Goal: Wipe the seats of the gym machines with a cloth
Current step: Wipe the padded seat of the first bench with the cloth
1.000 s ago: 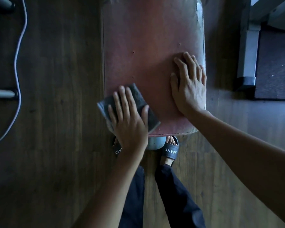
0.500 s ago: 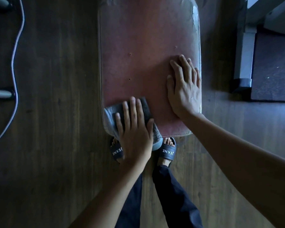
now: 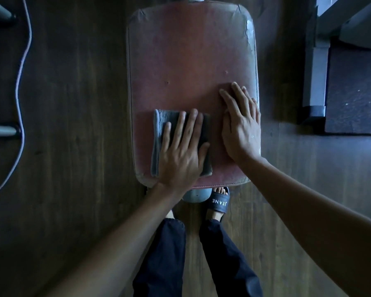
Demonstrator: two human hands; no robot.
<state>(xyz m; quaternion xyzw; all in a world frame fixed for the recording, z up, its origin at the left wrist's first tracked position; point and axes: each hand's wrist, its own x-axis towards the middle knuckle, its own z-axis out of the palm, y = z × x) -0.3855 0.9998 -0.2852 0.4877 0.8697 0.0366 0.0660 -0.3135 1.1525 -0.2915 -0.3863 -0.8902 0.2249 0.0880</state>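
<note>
The left hand (image 3: 180, 155) lies flat, fingers straight and slightly spread, pressing the folded grey cloth (image 3: 158, 142) onto the red padded seat (image 3: 191, 61) at the seat's 7 o'clock sector, near its front edge. The right hand (image 3: 241, 129), likewise flat with fingers extended and holding nothing, braces the seat at 4 o'clock beside the right seam. Judged from this position, wiping is under way on the near portion only; the surface shows no clear wiped boundary, so the area toward 12 o'clock probably remains, and other machines' seats are not in view.
</note>
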